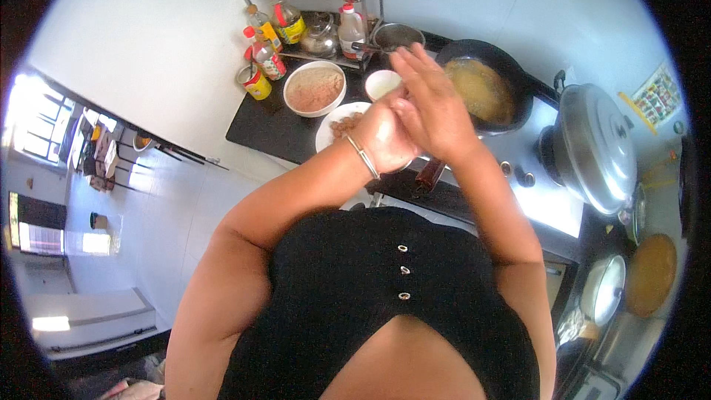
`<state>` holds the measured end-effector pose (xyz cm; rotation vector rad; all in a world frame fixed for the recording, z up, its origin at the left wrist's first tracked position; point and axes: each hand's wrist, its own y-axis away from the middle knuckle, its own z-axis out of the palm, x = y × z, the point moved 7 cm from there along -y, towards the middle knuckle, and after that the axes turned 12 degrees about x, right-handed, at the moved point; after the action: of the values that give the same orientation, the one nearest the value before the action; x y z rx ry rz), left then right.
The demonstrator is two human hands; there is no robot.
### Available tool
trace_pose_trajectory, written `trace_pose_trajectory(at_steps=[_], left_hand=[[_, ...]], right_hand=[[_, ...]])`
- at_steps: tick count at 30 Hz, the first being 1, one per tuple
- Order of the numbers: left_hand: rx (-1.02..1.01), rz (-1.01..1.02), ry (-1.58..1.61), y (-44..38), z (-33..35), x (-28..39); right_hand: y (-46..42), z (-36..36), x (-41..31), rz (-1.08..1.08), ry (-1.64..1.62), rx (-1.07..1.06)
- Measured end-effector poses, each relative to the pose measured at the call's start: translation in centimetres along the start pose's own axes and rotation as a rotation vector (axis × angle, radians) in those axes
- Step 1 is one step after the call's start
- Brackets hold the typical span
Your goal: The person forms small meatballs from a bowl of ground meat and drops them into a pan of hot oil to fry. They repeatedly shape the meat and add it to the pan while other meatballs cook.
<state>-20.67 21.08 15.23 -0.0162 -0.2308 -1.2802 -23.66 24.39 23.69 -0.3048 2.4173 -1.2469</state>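
Note:
My left hand [386, 130], with a bangle at its wrist, is cupped palm up beneath my right hand [433, 103]. My right hand lies across it with fingers extended, and the palms hide whatever may be between them. Just beyond my left hand is a white plate [321, 136] holding several small brown balls [347, 125]. Behind the plate stands a white bowl of pinkish minced mixture [314, 89]. A small white bowl [382, 84] is partly covered by my fingers. To the right of my hands, a black wok [519, 80] contains yellowish bubbling oil [477, 89].
A dark wooden handle [430, 175] juts toward me below my right hand. A saucepan [399, 36] sits behind the wok. Sauce bottles [289, 22] and a yellow can [255, 83] line the back left. A large lidded metal pot [594, 144] stands right of the stove [547, 200].

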Motion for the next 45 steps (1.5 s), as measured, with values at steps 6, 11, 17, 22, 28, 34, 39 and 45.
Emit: trace_pose_trajectory(at_steps=[6, 11, 17, 22, 28, 34, 39, 45], left_hand=[[0.073, 0.233, -0.189, 0.5, 0.6, 0.9], [0.248, 0.249, -0.138, 0.5, -0.5, -1.1], [0.408, 0.513, -0.714, 2.1, -0.6, -0.2], [0.372, 0.585, -0.974, 2.0, 0.8, -0.6], [0.424, 0.560, -1.185, 1.3, 0.2, -0.7], [0.458, 0.735, -1.566, 0.5, 0.3, -0.5], [0.445, 0.814, -1.907, 0.2, 2.0, -0.7], [0.493, 0.421, -2.277, -2.2, 0.1, -0.2]], right_hand=[[2.3, 0.3, -3.4, -0.080, -0.116, -0.124], [1.2, -1.4, 1.1, 0.076, 0.248, 0.045], [3.6, -3.9, 6.7, 0.579, -0.305, 0.131], [5.9, -3.4, 7.8, 0.766, -0.559, 0.166], [6.4, -3.1, 6.6, 0.817, -0.564, 0.140], [7.7, -2.2, 6.9, 0.916, -0.591, 0.100], [8.9, -1.6, 7.8, 0.844, -0.523, 0.129], [10.0, -0.4, 7.8, 0.944, -0.664, 0.052]])
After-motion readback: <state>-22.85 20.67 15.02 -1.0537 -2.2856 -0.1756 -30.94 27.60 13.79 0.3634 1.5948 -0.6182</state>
